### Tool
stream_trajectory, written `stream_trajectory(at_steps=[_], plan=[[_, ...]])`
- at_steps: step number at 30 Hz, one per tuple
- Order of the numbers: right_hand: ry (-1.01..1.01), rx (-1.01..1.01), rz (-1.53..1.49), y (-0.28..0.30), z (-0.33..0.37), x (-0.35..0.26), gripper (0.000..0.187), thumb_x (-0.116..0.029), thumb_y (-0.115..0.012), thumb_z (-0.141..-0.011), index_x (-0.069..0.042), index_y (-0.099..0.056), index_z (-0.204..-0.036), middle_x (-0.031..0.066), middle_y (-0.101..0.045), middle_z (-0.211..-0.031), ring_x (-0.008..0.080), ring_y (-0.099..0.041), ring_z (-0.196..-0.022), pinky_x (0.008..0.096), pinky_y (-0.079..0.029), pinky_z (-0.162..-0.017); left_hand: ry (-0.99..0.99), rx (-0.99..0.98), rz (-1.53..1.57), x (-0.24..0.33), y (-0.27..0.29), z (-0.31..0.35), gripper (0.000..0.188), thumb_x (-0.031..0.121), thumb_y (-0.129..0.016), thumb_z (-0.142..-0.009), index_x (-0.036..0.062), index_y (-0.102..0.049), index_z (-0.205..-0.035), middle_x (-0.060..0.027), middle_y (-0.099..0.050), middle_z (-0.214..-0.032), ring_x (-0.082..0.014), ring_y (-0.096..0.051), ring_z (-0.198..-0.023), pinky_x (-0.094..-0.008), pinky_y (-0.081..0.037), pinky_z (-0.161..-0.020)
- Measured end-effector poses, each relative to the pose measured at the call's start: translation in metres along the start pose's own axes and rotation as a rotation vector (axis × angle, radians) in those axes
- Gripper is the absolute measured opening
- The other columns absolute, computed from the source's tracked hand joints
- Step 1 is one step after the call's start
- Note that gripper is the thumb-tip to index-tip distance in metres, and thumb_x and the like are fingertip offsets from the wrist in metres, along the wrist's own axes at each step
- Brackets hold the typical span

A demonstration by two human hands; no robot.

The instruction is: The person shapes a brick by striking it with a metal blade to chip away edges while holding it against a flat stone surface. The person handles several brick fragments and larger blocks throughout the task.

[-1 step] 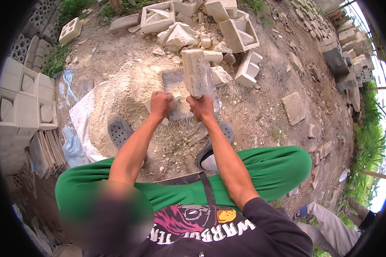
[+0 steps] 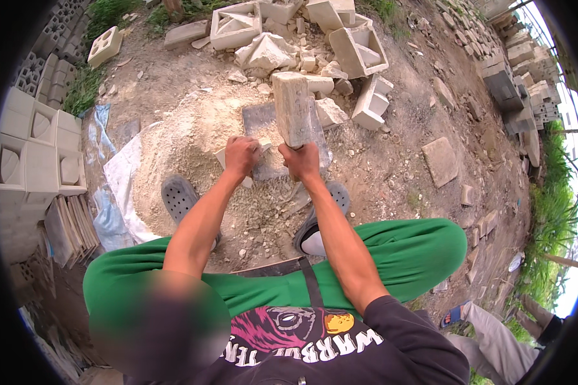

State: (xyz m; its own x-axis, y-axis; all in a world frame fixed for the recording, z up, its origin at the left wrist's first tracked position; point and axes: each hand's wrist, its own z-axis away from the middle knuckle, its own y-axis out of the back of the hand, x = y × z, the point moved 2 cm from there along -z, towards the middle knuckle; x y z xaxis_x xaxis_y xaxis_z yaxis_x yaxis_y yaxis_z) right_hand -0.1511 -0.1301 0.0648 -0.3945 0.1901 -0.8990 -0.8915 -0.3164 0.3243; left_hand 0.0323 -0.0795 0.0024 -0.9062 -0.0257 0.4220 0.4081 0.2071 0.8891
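My right hand (image 2: 300, 160) is wrapped round the grip of a heavy mallet (image 2: 291, 109). Its long, block-shaped wooden head, worn and dusty, points away from me above a flat grey slab (image 2: 258, 120). At the slab's left edge, my left hand (image 2: 242, 156) is closed on a broken piece of pale block (image 2: 264, 147). Parts of that piece stick out on both sides of the fingers. Cream-coloured crumbs lie on the slab, partly hidden behind the mallet head.
Pale rubble and dust (image 2: 186, 144) heap up left of the slab, over a white sheet (image 2: 123, 170). Broken hollow blocks (image 2: 359, 54) lie beyond it. Stacked vent blocks (image 2: 42, 141) stand at left. Another person's legs (image 2: 494, 340) show at lower right.
The mallet head has turned and shifted very slightly in my right hand. My left hand and the broken piece stay in place.
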Motion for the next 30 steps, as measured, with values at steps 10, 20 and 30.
stream_trajectory(at_steps=[10, 20, 30], plan=[[-0.175, -0.049, -0.056, -0.009, 0.002, 0.070, 0.030, -0.026, -0.076, -0.078, 0.002, -0.070, -0.079, 0.0069, -0.066, -0.060, 0.0147, -0.065, -0.052, 0.0327, -0.049, -0.048, -0.018, -0.014, 0.027, -0.004, -0.009, -0.002, 0.011, 0.022, -0.070, -0.084, 0.0133, -0.077, -0.086, -0.0011, -0.075, -0.101, -0.0215, -0.066, -0.096, -0.0392, -0.043, -0.096], [-0.001, -0.028, 0.079, -0.019, 0.004, 0.061, 0.027, -0.024, -0.076, -0.075, 0.000, -0.071, -0.087, 0.0140, -0.071, -0.070, 0.0261, -0.070, -0.064, 0.0366, -0.052, -0.061, -0.072, 0.050, 0.033, 0.004, 0.001, -0.004, 0.006, 0.017, -0.074, -0.079, 0.0108, -0.075, -0.079, -0.0024, -0.069, -0.095, -0.0249, -0.063, -0.098, -0.0390, -0.048, -0.090], [-0.033, -0.021, 0.078, 0.000, -0.014, 0.014, 0.032, -0.028, -0.072, -0.076, 0.004, -0.068, -0.077, 0.0145, -0.068, -0.064, 0.0183, -0.067, -0.055, 0.0372, -0.052, -0.055, -0.088, 0.088, 0.075, 0.005, 0.004, -0.005, 0.006, 0.015, -0.076, -0.079, 0.0097, -0.074, -0.078, -0.0017, -0.070, -0.090, -0.0243, -0.064, -0.094, -0.0384, -0.049, -0.089]])
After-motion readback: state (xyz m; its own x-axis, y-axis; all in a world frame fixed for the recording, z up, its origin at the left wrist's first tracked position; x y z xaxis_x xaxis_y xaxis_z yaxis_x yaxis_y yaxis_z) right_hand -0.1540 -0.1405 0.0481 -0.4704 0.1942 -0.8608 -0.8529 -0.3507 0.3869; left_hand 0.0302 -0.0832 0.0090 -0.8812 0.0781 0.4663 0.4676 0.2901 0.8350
